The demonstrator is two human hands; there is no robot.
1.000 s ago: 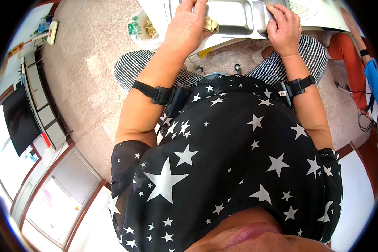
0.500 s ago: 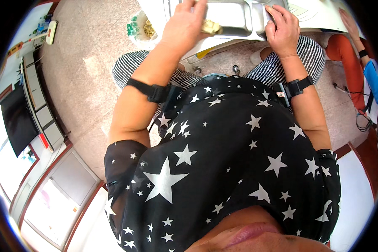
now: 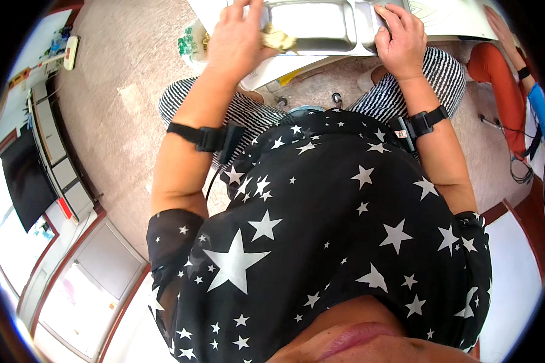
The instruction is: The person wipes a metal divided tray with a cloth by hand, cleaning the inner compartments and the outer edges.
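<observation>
A shiny metal tray with several compartments (image 3: 330, 53) lies on the white table at the top of the head view, its far part cut off by the frame. My left hand (image 3: 236, 48) is at the tray's left end, fingers curled around a crumpled, pale yellow cloth (image 3: 279, 39). Part of the cloth sticks out to the right of the hand, over the large compartment. Over the right end of the tray lies my right hand (image 3: 404, 45), thumb and fingers bent around the edge of a small compartment.
Beside the table's left edge stands a container with a white and green liner (image 3: 191, 47). On the right, another person's hand (image 3: 499, 27) rests at the table (image 3: 451, 21), above a leg in orange-red trousers (image 3: 496, 78). My knees are beneath the table's near edge.
My left hand and the yellow cloth have moved left along the tray, now covering more of its left end. The right hand keeps its hold on the tray. The view has shifted slightly.
</observation>
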